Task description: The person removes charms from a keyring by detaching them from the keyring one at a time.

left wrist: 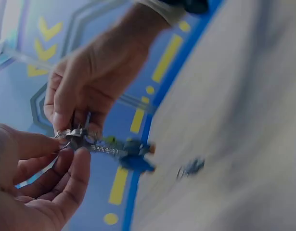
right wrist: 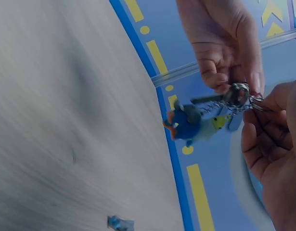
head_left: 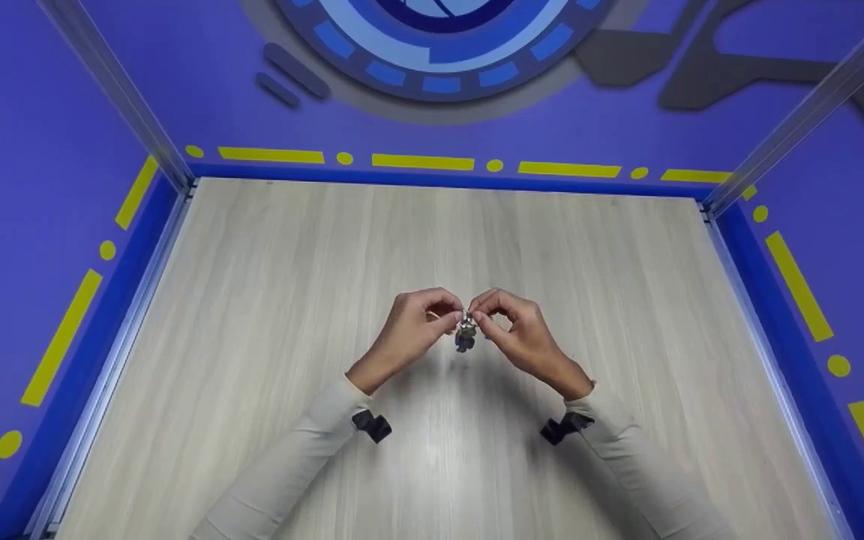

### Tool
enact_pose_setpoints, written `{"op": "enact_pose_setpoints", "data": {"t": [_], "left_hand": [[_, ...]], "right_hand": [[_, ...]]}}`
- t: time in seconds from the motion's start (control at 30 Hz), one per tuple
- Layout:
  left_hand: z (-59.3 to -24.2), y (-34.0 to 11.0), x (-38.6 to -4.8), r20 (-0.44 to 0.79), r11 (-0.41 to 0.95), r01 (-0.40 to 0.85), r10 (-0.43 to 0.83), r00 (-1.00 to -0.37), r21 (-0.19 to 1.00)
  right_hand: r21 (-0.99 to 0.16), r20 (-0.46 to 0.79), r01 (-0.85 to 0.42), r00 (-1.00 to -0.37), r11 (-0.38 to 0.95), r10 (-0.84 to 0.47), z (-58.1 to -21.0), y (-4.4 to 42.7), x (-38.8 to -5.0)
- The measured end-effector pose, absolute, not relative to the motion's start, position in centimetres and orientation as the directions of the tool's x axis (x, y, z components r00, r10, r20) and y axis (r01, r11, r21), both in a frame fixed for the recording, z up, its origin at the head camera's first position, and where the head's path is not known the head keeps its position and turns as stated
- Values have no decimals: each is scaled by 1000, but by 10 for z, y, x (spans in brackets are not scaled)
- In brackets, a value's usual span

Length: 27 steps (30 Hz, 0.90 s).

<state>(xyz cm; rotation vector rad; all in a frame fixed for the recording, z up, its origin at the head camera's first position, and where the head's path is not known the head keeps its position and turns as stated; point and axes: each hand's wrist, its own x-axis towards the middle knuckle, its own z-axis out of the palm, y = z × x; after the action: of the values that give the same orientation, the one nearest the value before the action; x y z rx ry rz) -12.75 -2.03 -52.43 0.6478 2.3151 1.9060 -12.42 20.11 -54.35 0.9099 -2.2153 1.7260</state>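
Observation:
Both hands meet above the middle of the table, fingertips close together at a keychain. My left hand (head_left: 418, 324) pinches its metal rings (left wrist: 76, 139) from one side. From the other side my right hand (head_left: 520, 330) pinches a ring (right wrist: 256, 102). A small figurine (right wrist: 188, 122), blue with a yellow head and orange feet, hangs from the rings on a short chain (left wrist: 105, 150). A dark bar-like piece (right wrist: 205, 99) also sticks out from the rings; its kind is unclear. Fingers partly hide the rings.
A small blue-grey item (left wrist: 192, 167), apparently with a ring, lies on the wood-grain table (head_left: 289, 285), blurred in the wrist views. Blue panels (head_left: 432, 135) with yellow marks wall the back and sides. Metal posts (head_left: 117, 82) stand at the back corners.

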Motion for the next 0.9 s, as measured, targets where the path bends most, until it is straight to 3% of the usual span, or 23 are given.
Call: {"op": "enact_pose_setpoints", "data": {"t": [0.1,0.2,0.5,0.7,0.8,0.9], "left_hand": [[-523,-20,-128,312,274,407,330,-891,871],[-525,-19,-126,327,282,406,286,-901,869],[-538,-14,-121,184,56,197,187,-965,979],[-542,-9,-119,116,-135,95,151,-982,986],[-541,-8,-118,94,-178,63,168,-981,982],[-538,-8,-118,80,-130,54,201,-976,990]], "right_hand": [[-760,538,-623,-763,184,-359,-544,201,-125],[-733,563,-646,-752,214,-343,-545,200,-125],[-792,525,-586,-797,174,-297,-547,202,-124],[-822,507,-551,-822,143,-259,-551,200,-121],[-823,513,-552,-824,136,-238,-552,198,-120],[-807,533,-570,-815,154,-226,-550,199,-120]]}}
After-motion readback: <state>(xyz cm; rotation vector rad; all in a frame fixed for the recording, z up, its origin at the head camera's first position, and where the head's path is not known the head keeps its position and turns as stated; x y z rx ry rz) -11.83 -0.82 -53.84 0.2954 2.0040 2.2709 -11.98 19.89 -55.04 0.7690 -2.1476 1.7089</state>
